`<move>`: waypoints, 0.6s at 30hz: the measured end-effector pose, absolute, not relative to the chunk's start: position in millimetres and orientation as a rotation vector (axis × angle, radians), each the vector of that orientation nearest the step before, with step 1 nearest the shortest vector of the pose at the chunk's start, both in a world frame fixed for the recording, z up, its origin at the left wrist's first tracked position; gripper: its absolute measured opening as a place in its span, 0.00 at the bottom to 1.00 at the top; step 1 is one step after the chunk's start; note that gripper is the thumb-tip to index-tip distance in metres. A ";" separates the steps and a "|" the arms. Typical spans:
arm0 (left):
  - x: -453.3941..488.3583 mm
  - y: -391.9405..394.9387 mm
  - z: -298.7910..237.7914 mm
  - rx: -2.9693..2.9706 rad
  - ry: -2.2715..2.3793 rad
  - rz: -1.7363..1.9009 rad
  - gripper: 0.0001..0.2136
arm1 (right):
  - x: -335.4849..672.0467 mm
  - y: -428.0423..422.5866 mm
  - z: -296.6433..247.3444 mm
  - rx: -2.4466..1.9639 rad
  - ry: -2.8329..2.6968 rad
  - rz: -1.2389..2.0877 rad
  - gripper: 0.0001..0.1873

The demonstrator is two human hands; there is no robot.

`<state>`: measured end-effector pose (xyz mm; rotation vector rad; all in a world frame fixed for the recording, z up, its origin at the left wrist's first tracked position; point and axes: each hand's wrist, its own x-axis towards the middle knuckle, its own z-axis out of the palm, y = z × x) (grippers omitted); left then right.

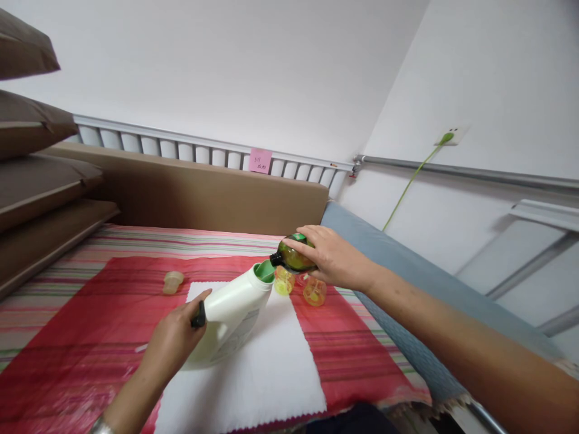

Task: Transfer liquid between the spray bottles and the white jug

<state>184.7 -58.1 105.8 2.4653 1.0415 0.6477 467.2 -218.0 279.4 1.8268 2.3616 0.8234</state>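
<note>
My left hand (174, 340) grips a tilted white plastic jug (230, 316) by its side, with a small black cap pinched against it. The jug's green-rimmed mouth (264, 271) points up and right. My right hand (332, 256) is wrapped round a small green bottle (294, 256) held on its side, its black neck at the jug's mouth. Both are above a white cloth (266, 374) that lies on a red mat (90, 337).
Two small yellow-orange translucent cups (314, 292) stand just beyond the jug, under my right hand. A pale cap-like piece (173, 281) lies on the mat to the left. Brown cushions (40, 181) are stacked at far left; a brown headboard (203, 193) and wall lie behind.
</note>
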 end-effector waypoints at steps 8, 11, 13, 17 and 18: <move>184.4 -59.3 107.6 2.446 1.055 0.625 0.25 | 464.9 -218.4 283.5 1.800 2.342 0.838 0.40; 184.3 -58.6 105.9 2.456 1.056 0.634 0.25 | 465.0 -218.2 284.6 1.794 2.349 0.845 0.40; 184.4 -58.7 105.7 2.459 1.059 0.639 0.25 | 465.2 -217.9 285.2 1.786 2.348 0.849 0.41; 185.0 -60.4 108.4 2.470 1.071 0.629 0.24 | 464.3 -217.3 286.7 1.772 2.348 0.853 0.40; 185.2 -60.8 109.0 2.475 1.077 0.628 0.24 | 463.8 -217.2 287.0 1.773 2.352 0.852 0.40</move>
